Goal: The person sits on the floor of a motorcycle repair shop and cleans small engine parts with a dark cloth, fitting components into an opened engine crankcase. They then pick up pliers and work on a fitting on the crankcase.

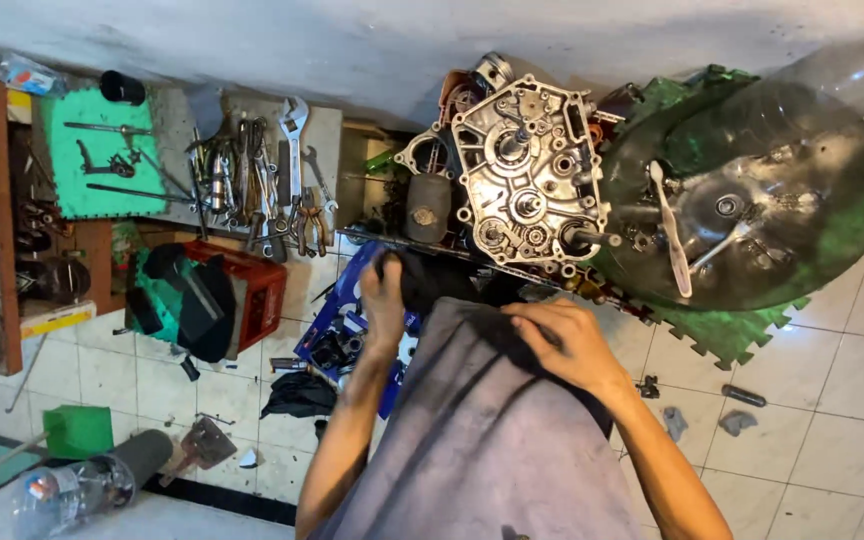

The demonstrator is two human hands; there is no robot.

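Note:
My left hand (pixel 384 292) is closed on a dark rag (pixel 422 280) just below a metal engine crankcase (pixel 527 175) that stands on the floor. My right hand (pixel 564 340) rests flat on the grey cloth (pixel 482 430) over my lap, fingers spread, holding nothing. The crankcase shows gears, shafts and bearing holes on its open face. Part of the rag is hidden behind my hand and the cloth.
A round dark basin (pixel 832 200) with a toothbrush (pixel 670 225) and small parts sits right of the crankcase on green foam mat. Wrenches and pliers (pixel 272 190) lie spread at upper left. A red crate (pixel 262 285), a blue tray (pixel 337 335) and a plastic bottle (pixel 67 490) stand on white tiles.

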